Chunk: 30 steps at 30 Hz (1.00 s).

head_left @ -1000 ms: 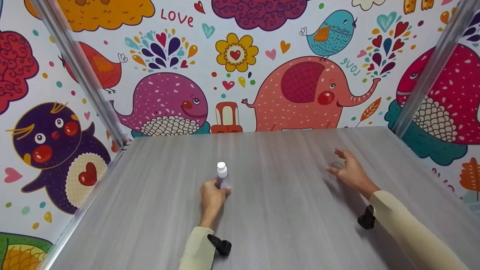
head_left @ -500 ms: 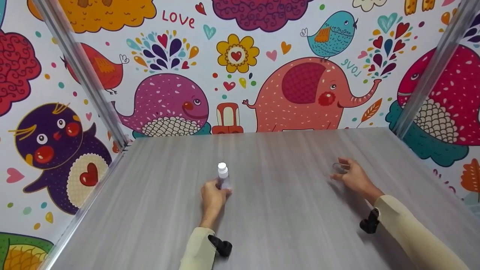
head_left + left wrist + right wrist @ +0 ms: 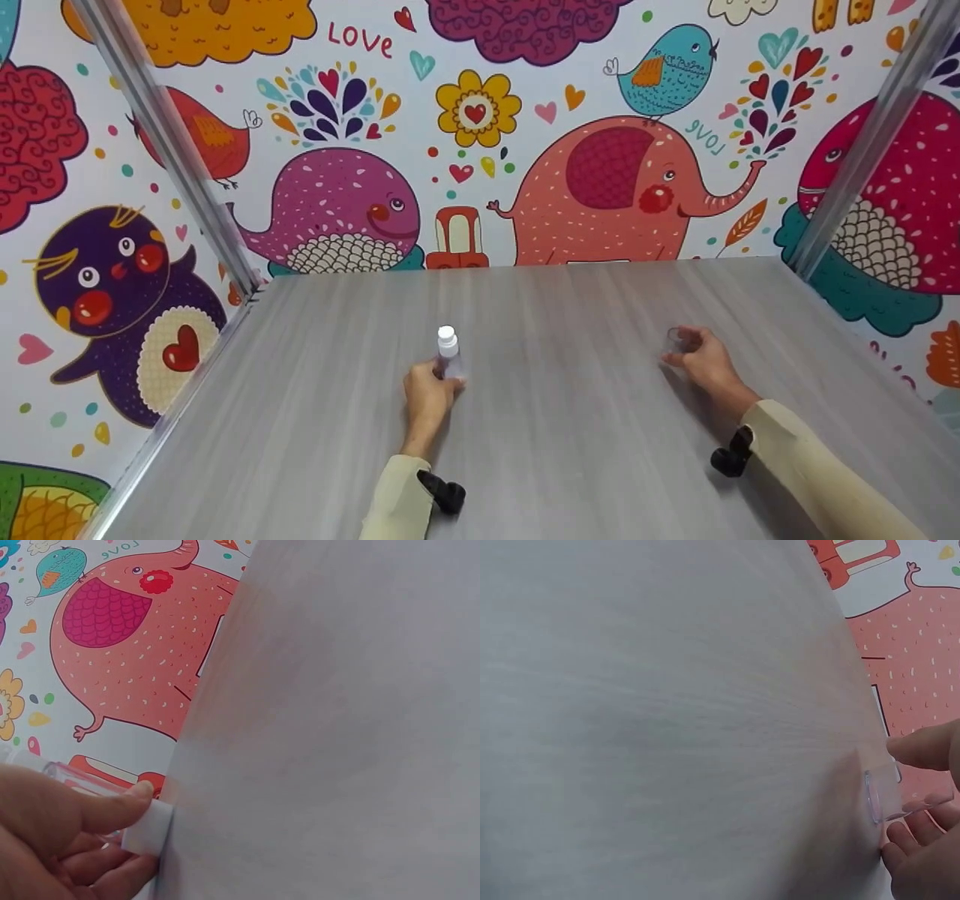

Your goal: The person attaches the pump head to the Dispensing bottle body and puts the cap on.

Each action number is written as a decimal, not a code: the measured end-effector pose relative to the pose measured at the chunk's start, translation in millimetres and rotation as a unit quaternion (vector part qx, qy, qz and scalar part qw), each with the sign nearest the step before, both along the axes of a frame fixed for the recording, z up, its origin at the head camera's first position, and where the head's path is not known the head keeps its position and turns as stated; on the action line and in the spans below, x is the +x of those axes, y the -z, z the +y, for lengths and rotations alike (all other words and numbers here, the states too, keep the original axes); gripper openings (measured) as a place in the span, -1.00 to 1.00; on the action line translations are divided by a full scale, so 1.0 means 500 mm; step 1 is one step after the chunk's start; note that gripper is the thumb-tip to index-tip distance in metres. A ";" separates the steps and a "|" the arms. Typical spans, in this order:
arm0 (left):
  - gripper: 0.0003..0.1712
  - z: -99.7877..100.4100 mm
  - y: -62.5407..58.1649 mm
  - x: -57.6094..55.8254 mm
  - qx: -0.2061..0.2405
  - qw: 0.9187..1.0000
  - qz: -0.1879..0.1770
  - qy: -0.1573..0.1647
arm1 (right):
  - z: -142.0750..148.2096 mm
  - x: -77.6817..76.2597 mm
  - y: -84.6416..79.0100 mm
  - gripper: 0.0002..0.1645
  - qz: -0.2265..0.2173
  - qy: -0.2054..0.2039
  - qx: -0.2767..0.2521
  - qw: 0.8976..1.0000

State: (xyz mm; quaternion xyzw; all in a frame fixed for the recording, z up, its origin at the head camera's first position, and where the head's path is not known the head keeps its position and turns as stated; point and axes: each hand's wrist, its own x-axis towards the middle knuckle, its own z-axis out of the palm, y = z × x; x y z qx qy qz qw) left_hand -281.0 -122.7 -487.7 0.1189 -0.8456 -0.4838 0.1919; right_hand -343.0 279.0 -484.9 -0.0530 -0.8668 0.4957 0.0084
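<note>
My left hand (image 3: 429, 394) grips the lower part of a small clear bottle (image 3: 451, 366) with a white top, which stands upright on the table. In the left wrist view, my thumb and fingers wrap the bottle near its white base (image 3: 148, 829). Over to the right, my right hand (image 3: 709, 364) curls its thumb and fingers round a small clear plastic cap (image 3: 677, 341). Seen from the right wrist, the cap (image 3: 885, 791) stands on the table between the thumb above and the curled fingers below; whether every finger touches it cannot be made out.
Both hands work over a grey wood-grain table (image 3: 555, 420). A wall with printed cartoon animals (image 3: 600, 195) rises at its back edge. Metal posts (image 3: 169, 150) stand at the back corners. Each wrist wears a black camera (image 3: 442, 493).
My right hand has shifted slightly down, and its spread fingers have drawn in round the clear cap. The left hand and bottle have stayed in place.
</note>
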 end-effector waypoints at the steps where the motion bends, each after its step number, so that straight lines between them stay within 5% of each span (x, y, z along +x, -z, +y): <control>1: -0.74 0.000 0.000 0.000 0.002 1.000 -0.002 0.002 | 0.000 0.000 0.001 -0.17 -0.001 0.004 0.000 1.000; 30: -0.67 0.000 0.000 -0.003 0.005 1.000 -0.008 -0.002 | 0.000 0.010 0.008 -0.27 -0.012 0.045 0.005 0.999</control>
